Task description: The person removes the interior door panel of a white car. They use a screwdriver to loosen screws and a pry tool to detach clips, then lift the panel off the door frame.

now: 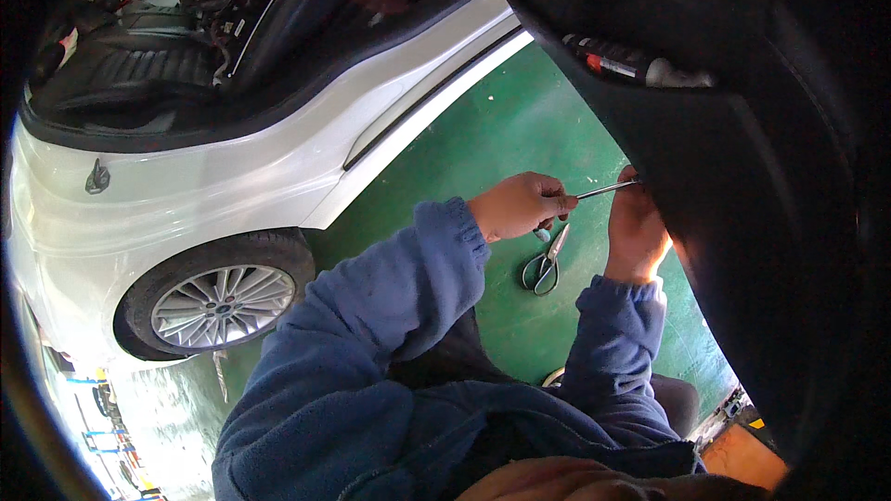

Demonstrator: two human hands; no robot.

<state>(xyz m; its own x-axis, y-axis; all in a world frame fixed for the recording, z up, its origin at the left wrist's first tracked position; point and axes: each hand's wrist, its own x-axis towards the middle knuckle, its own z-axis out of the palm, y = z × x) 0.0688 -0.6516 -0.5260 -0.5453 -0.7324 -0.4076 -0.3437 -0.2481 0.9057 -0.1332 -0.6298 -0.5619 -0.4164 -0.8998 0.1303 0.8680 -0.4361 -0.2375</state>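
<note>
My left hand grips a thin metal rod, possibly a tool shaft, that points right towards the dark trim panel of an open car door. A small light-blue piece shows under the left fingers; whether it belongs to the rod is unclear. My right hand is raised against the panel's edge, with the rod's far end at its fingertips. Part of that hand is hidden behind the panel, so its grip cannot be made out. Below and between the hands, scissors with black loop handles lie on the green floor.
A white car body with a multi-spoke wheel stands on the left. Its door opening shows a black seat. A bottle rests in the door pocket. An orange-brown flat object lies at the lower right.
</note>
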